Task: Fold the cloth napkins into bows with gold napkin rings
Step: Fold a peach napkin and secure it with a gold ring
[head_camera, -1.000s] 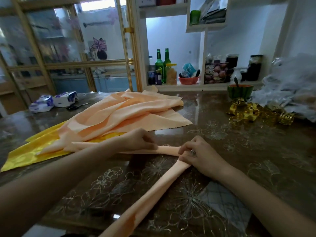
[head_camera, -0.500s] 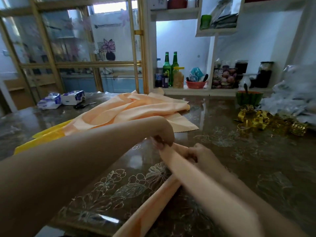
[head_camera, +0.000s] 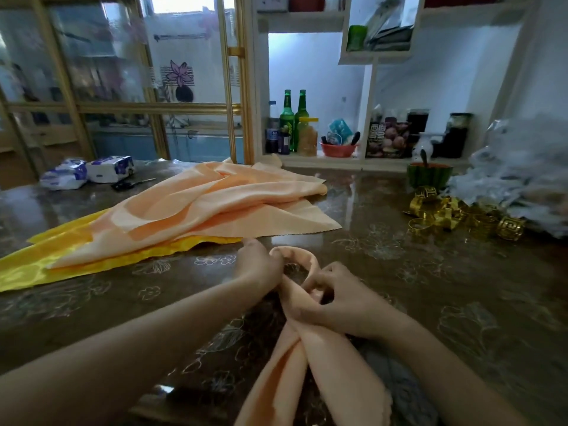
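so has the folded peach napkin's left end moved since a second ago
Yes: the folded peach napkin swung its left end away from the yellow satin cloth, towards the person, crossing the other tail.

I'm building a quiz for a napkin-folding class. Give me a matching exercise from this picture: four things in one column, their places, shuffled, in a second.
Things
1. gold napkin rings
2. scissors
3. yellow cloth
4. folded peach napkin

Places
A. under the loose peach napkins
B. held by the left hand and the right hand
C. far left, beside the tissue packs
D. right side, next to the crumpled clear plastic

Pairs: 1-D, 2-C, 3-A, 4-B.
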Demonstrator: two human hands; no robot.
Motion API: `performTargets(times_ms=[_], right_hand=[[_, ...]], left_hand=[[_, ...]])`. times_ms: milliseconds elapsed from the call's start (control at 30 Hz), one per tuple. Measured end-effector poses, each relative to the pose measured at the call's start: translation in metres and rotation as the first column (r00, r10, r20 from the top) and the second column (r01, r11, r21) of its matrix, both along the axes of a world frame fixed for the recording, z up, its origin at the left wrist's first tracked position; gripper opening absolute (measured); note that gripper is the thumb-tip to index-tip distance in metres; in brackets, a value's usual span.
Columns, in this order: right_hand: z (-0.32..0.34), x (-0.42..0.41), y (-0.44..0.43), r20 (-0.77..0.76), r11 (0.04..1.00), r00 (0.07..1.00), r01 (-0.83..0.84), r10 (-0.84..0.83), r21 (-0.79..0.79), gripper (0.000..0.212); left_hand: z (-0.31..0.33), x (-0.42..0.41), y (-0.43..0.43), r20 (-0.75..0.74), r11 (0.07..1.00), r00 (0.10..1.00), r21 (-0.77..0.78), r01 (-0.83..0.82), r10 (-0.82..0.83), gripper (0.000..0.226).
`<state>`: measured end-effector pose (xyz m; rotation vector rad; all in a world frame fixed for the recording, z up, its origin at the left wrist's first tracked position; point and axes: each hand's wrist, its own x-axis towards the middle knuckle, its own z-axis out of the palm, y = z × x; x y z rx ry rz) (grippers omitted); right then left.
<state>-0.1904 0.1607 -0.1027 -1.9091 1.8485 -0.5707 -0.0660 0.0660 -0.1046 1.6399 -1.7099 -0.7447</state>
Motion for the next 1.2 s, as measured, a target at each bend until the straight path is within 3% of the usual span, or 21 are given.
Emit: performTargets(times_ms=[67,133,233,267,367,400,500,567,633,800,833,900,967,1067,1133,1167,1200], right_hand=[[-0.003,-0.003,-0.002,0.07,0.994,0.996,0.056,-0.05,-0.089,0.024],[-0.009,-0.008,-0.008,0.114,0.97,0.984,0.156,-0.137,-0.184,0.018],[-0.018,-0.014,-0.017,0.155,0.914,0.952,0.297,-0.263,-0.276,0.013],[-0.019,-0.014,-0.019,0.179,0.906,0.943,0.322,-0.281,-0.275,0.011],[-0.018,-0.019,-0.019,0.251,0.909,0.929,0.334,-0.272,-0.25,0.01],[-0.015,-0.023,-0.018,0.27,0.914,0.928,0.324,-0.258,-0.242,0.011],[-0.004,-0.037,-0.02,0.316,0.932,0.916,0.315,-0.248,-0.182,0.009],[0.004,-0.05,-0.024,0.318,0.933,0.907,0.331,-0.275,-0.139,0.009],[0.006,-0.062,-0.03,0.262,0.933,0.915,0.344,-0.306,-0.111,0.009],[0.008,-0.084,-0.05,0.061,0.921,0.941,0.339,-0.334,-0.192,0.017],[0.009,-0.086,-0.052,0.052,0.926,0.948,0.317,-0.313,-0.207,0.019],[0.009,-0.092,-0.054,0.2,0.951,0.952,0.267,-0.233,-0.159,0.018],[0.014,-0.104,-0.056,0.216,0.976,0.957,0.21,-0.194,-0.05,0.018],[0.026,-0.141,-0.058,0.101,0.969,0.964,0.244,-0.247,0.039,0.015],[0.022,-0.171,-0.061,0.099,0.892,0.906,0.423,-0.412,-0.159,0.016],[0.016,-0.183,-0.065,-0.019,0.799,0.835,0.519,-0.55,-0.302,0.021],[0.01,-0.19,-0.067,-0.231,0.75,0.736,0.523,-0.637,-0.405,0.03]], left_hand=[[0.006,0.006,0.012,-0.097,0.977,0.993,0.192,0.088,-0.07,0.053],[0.019,0.009,0.037,0.002,0.909,0.967,0.34,0.24,-0.256,0.051],[0.029,0.006,0.057,0.174,0.827,0.859,0.414,0.379,-0.481,0.074],[0.03,0.003,0.056,0.222,0.824,0.829,0.4,0.402,-0.513,0.071],[0.035,-0.007,0.056,0.322,0.807,0.749,0.36,0.468,-0.579,0.017],[0.036,-0.012,0.053,0.343,0.812,0.74,0.326,0.484,-0.578,0.01],[0.031,-0.02,0.04,0.39,0.851,0.772,0.062,0.522,-0.502,0.007],[0.024,-0.024,0.03,0.487,0.825,0.752,-0.107,0.555,-0.444,0.013],[0.014,-0.031,0.016,0.612,0.773,0.679,-0.167,0.612,-0.405,0.025],[0.009,-0.065,0.001,0.594,0.741,0.674,-0.186,0.646,-0.439,0.035],[0.009,-0.071,0.002,0.659,0.743,0.663,-0.231,0.628,-0.356,0.045],[0.008,-0.086,0.0,0.726,0.71,0.664,-0.372,0.598,-0.178,0.054],[0.003,-0.103,-0.004,0.68,0.628,0.683,-0.415,0.658,-0.267,0.046],[-0.006,-0.12,-0.008,0.58,0.584,0.607,-0.259,0.77,-0.544,0.042],[-0.012,-0.125,-0.008,0.656,0.602,0.575,-0.223,0.766,-0.489,0.041],[-0.014,-0.127,-0.009,0.695,0.603,0.561,-0.226,0.765,-0.45,0.041],[-0.016,-0.128,-0.01,0.714,0.601,0.549,-0.224,0.767,-0.434,0.04]])
